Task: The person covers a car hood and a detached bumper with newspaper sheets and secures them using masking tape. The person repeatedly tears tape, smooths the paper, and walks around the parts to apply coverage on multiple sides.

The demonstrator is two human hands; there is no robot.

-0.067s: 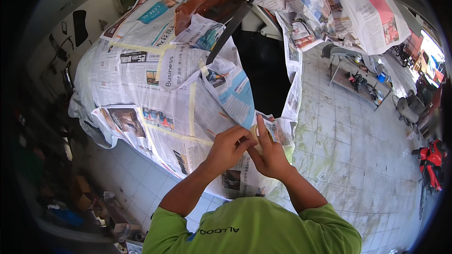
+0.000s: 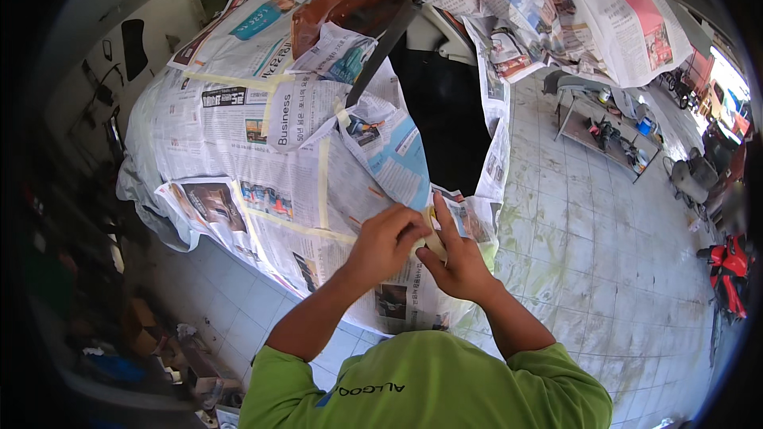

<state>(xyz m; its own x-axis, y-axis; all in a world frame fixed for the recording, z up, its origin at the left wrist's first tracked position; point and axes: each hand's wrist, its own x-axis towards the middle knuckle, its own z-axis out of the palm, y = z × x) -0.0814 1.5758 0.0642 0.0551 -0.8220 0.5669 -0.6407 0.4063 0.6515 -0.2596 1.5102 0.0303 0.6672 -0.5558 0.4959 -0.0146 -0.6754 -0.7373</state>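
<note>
My right hand (image 2: 458,267) holds a roll of pale yellow masking tape (image 2: 434,245), the index finger stretched along it and the thumb at its near side. Close beside it on the left, my left hand (image 2: 383,246) has its fingers pinched together at the edge of the roll; a tape end there is too small to make out. Both hands are just above newspaper sheets (image 2: 302,183) that cover a car body, joined by strips of masking tape (image 2: 323,183). A bluish newspaper flap (image 2: 401,163) lies just beyond my hands, beside a dark opening (image 2: 447,123).
An orange-brown frame pillar (image 2: 338,0) and a black bar (image 2: 401,32) rise at the far side. More newspaper (image 2: 604,24) hangs at upper right. A low table with tools (image 2: 608,139) and a red machine (image 2: 727,274) stand on the tiled floor to the right; boxes (image 2: 143,326) lie lower left.
My left fingers have drawn slightly away from the right thumb, which has dropped a little, so more of the tape roll shows between the hands. The view has barely shifted.
</note>
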